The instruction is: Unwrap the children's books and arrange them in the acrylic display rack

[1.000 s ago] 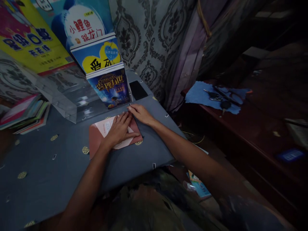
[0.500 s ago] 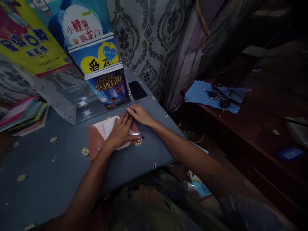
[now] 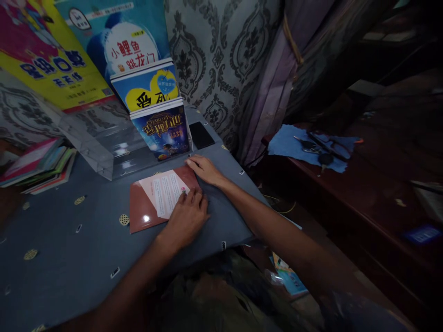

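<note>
A thin brown book [image 3: 148, 210] with a pale printed panel lies flat on the grey-blue tablecloth [image 3: 76, 258]. My left hand [image 3: 187, 219] rests at its near right corner, fingers bent and touching the edge. My right hand [image 3: 204, 168] lies with fingers together on the book's far right corner. Whether either hand grips the cover is hard to make out.
Just behind stand a dark-blue book [image 3: 162, 131] and a blue-yellow one [image 3: 147, 87] in a clear plastic stand [image 3: 104, 138]. A black phone [image 3: 201, 135] lies beside them. A book pile [image 3: 38, 163] sits left. A wooden bench [image 3: 363, 193] with a blue cloth [image 3: 294, 143] and keys is right.
My left hand slid off the middle of the brown book toward me to its near right corner, uncovering the printed panel. The right hand stayed at the far corner.
</note>
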`<state>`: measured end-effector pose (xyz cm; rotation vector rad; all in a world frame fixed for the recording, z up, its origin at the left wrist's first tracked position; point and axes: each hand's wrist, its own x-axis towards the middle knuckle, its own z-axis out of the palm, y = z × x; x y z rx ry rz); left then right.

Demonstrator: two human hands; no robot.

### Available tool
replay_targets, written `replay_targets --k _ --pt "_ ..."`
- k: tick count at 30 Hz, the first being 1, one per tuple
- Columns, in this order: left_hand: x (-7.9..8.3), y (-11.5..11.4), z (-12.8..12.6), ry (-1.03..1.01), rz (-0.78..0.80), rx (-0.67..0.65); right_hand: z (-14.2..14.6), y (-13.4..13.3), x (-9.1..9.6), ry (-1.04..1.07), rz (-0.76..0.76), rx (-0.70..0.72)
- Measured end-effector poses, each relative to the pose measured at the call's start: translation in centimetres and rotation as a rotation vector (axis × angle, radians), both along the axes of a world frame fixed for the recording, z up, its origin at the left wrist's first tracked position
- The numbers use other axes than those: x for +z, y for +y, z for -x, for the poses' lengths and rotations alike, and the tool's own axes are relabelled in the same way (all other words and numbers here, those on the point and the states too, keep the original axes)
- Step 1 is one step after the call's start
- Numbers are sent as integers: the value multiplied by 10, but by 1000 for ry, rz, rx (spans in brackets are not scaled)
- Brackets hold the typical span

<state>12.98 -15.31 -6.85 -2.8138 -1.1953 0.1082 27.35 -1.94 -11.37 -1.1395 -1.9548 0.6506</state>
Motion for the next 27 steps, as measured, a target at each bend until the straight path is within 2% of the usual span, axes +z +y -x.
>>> replay_targets --k 5,10,14,17,19,22,27 --pt "8 -7 9 -79 55 -26 -3 -7 12 -92 -13 -53" --pt "8 -25 32 -285 100 36 -2 -35 27 -273 64 -62" --pt "-9 -39 67 -470 83 211 3 -70 33 -378 114 -26" --pt "-28 -46 93 -487 -140 468 9 -95 35 -380 152 33" --pt "-37 -47 105 -508 -189 547 12 -108 36 -328 169 91" --pt "-44 -43 116 -520 -142 526 16 -119 35 -250 181 123" --pt "-46 -23 122 -522 -77 426 15 -119 31 -184 206 77"
